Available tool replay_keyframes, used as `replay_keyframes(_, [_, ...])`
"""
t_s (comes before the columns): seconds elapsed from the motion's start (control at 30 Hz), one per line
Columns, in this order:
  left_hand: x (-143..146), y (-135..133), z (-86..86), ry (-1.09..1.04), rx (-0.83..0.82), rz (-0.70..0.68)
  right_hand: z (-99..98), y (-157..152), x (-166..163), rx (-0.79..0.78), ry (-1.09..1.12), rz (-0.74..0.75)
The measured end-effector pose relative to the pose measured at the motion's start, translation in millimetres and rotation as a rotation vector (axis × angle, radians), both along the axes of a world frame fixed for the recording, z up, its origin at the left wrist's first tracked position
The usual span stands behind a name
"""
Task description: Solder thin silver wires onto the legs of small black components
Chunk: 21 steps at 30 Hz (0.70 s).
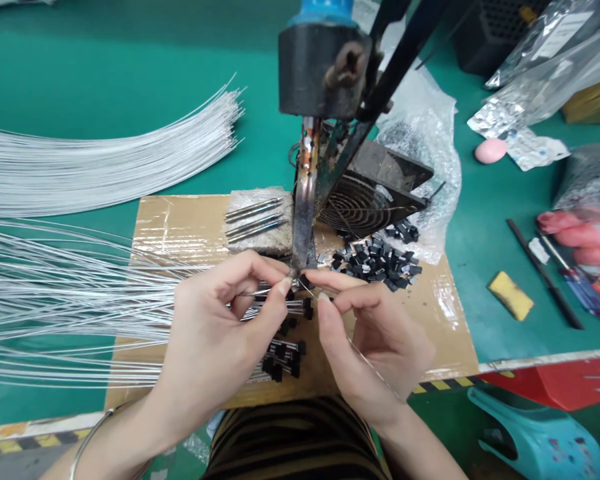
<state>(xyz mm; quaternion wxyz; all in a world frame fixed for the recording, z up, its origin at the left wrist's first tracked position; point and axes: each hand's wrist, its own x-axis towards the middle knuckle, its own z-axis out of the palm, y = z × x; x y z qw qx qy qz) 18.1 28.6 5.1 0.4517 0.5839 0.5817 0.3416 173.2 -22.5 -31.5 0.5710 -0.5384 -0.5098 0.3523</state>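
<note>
My left hand (pixel 215 333) pinches a thin white wire (pixel 80 293) with thumb and forefinger, its end held up at the tip of a soldering iron (pixel 304 213) that hangs from a dark holder (pixel 325 67). My right hand (pixel 375 333) is pinched on a fine strand of solder wire (pixel 307 290), its end also at the iron's tip. Under both hands lie several wires with small black parts on their ends (pixel 285 353), resting on a cardboard sheet (pixel 180 227).
A heap of loose black components (pixel 377 257) lies right of the iron beside a small fan (pixel 365 200). Bundles of white wires (pixel 105 153) fan out at left. A yellow sponge (pixel 511 295), tools (pixel 580 287), plastic bags (pixel 540 93) and a blue stool (pixel 540 440) are at right.
</note>
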Motion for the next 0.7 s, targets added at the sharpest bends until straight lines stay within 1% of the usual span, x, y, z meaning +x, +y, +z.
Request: replay_keyframes(0.7, [-0.1, -1.9, -0.6, -0.009, 0.024, 0.006, 0.8, 0.0, -2.0, 0.03, -0.015, -0.014])
